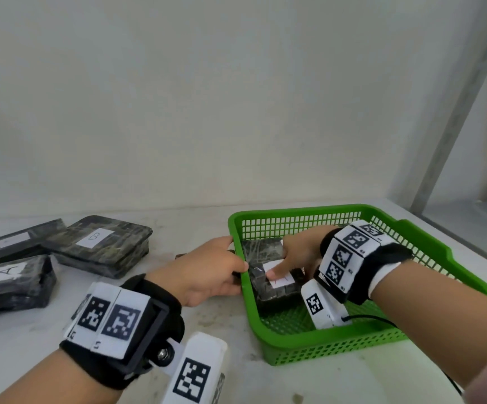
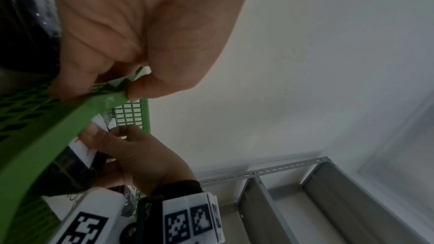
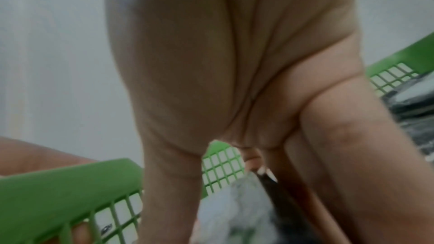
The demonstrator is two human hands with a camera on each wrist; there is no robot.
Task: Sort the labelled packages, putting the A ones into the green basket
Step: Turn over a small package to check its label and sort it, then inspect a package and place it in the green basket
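Pale worktop (image 1: 213, 325) under a plain white wall carries everything. Nearest, the left hand (image 1: 207, 272) has its fingers (image 2: 79, 84) curled over the near-left rim of the green basket (image 1: 335, 342), pinching it steady. Just beyond that rim, inside the basket, the right hand (image 1: 300, 252) holds a dark wrapped package (image 1: 277, 281); its thumb lies on the white label and the other fingers wrap the far side, so the letter is mostly covered and cannot be read for certain. A second dark package (image 1: 261, 247) lies flat in the basket just behind the one held.

I judge the step in hand to be setting this package down in the basket. The next move calls for the right fingers to let go and lift clear without dragging the package.

Well to the left of both hands, on the worktop, a package marked "A" (image 1: 12, 284) waits nearest, one marked "B" (image 1: 99, 243) lies beyond it, and a third package (image 1: 9, 243) shows a label too faint to read.
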